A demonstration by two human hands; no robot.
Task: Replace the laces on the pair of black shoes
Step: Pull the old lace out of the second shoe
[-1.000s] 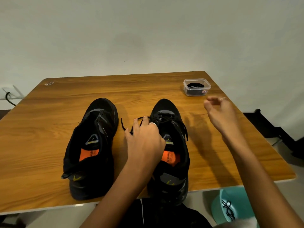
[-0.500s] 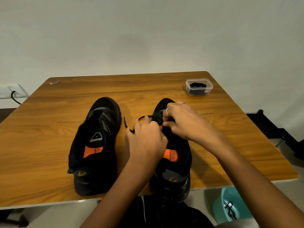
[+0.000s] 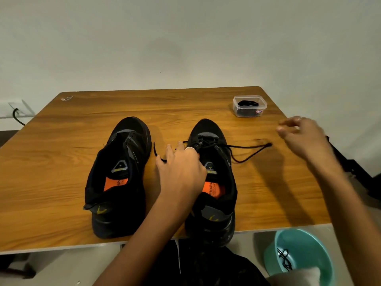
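Lacing right shoe (image 3: 210, 178) on counter (image 3: 61, 162). Left hand (image 3: 181, 168) pressing on shoe, fingers straight. Right hand (image 3: 303, 135) blurry, can't tell grip. Lace (image 3: 247, 153) pulled out sideways. Next, thread next hole.

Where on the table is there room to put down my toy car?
Bare wood lies left of the left shoe, and along the far edge of the table beside the plastic box. It is crowded around the right shoe, where the lace trails.
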